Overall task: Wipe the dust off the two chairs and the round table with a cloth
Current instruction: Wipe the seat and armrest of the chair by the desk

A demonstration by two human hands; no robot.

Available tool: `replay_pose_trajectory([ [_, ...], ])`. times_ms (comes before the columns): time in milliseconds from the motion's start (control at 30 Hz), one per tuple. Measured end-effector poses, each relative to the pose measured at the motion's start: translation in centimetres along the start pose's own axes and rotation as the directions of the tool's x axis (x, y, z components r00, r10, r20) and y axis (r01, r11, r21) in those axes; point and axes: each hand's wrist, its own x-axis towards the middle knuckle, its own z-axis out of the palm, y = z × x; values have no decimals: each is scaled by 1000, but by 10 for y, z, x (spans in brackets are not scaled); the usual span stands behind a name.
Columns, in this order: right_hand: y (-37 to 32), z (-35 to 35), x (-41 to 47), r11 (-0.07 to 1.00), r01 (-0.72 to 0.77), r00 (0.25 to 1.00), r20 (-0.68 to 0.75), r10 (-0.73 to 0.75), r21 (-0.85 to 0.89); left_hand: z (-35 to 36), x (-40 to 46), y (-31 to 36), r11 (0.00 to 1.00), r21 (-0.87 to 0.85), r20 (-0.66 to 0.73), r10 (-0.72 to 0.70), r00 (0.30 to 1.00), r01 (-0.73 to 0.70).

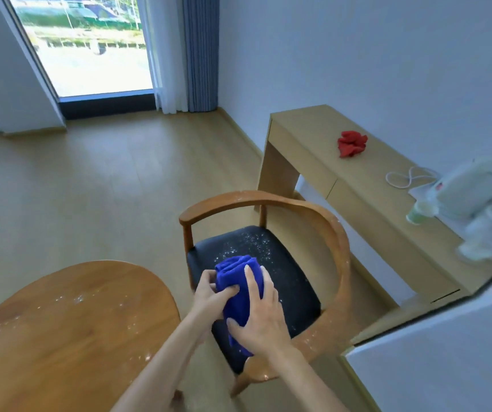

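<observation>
- Above the black padded seat of the wooden armchair with the curved back rail (268, 203), a person holds a folded blue cloth (238, 281) in both hands.
- White specks lie scattered over the far half of the seat, along the curved rail and on the near right arm of the chair, so the chair does not look wiped yet.
- The round wooden table (60, 337), just left of the chair, also carries white specks across its top and near its edge; it appears untouched.
- Only one chair is in view; the second chair cannot be seen, so its state cannot be told.
- Judging from this, the task is at or near its start, with the seat, the rail, the table and the other chair left to do.
- The left hand (212, 292) reaches in from below and pinches the left edge of the cloth, thumb on top and fingers curled behind it.
- The right hand (264, 316) lies over the right side of the cloth, fingers spread and wrapped round its far edge, thumb pressed on the lower part.
- Both forearms come up from the bottom of the view, side by side.
- A crumpled red cloth (351, 142) rests on the pale wooden desk (313, 126) by the wall, well apart from the chair.
</observation>
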Motion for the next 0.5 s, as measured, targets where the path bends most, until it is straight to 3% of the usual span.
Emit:
replay_pose_trajectory([
  [267, 76, -15, 28, 986, -76, 997, -22, 73, -150, 90, 28, 11, 973, -68, -46, -224, 974, 220],
  [400, 88, -9, 46, 983, -51, 998, 15, 55, -176, 83, 51, 7, 960, 221, -61, -164, 985, 174],
  [500, 95, -6, 63, 971, -31, 996, 79, 52, -239, 72, 69, -7, 868, 488, -58, -74, 996, 93],
])
